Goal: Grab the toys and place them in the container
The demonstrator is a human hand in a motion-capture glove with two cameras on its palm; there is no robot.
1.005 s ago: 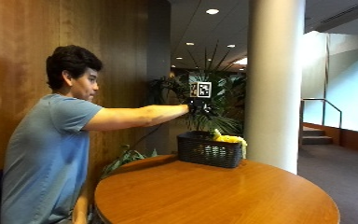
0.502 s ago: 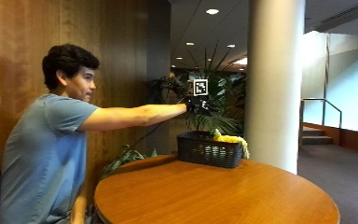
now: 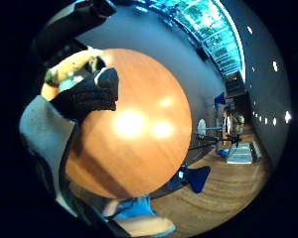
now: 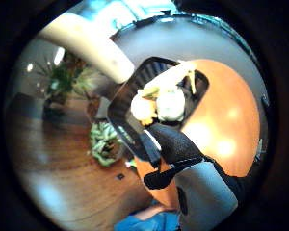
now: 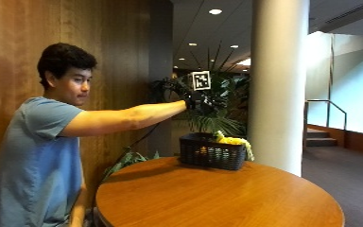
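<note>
A black woven basket (image 5: 210, 153) stands at the far edge of the round wooden table (image 5: 219, 198). Yellow and white toys (image 5: 232, 140) lie inside it and stick up over its rim. My gloved right hand (image 5: 205, 101) hangs in the air well above the basket, arm stretched out, with nothing in it. From the thumb side, the basket (image 4: 118, 103) sits straight below the palm, holding a white toy (image 4: 171, 103) and a yellow one (image 4: 176, 77); one gloved finger (image 4: 176, 139) reaches loosely toward them. The little finger side shows a relaxed gloved finger (image 3: 89, 96) over the table (image 3: 144, 148).
A thick white pillar (image 5: 279, 80) rises just behind the table on the right. A leafy potted plant (image 5: 225, 118) stands behind the basket. A wood-panelled wall runs along the left behind the seated person.
The hand has risen a little above the basket; the basket and toys have not moved.
</note>
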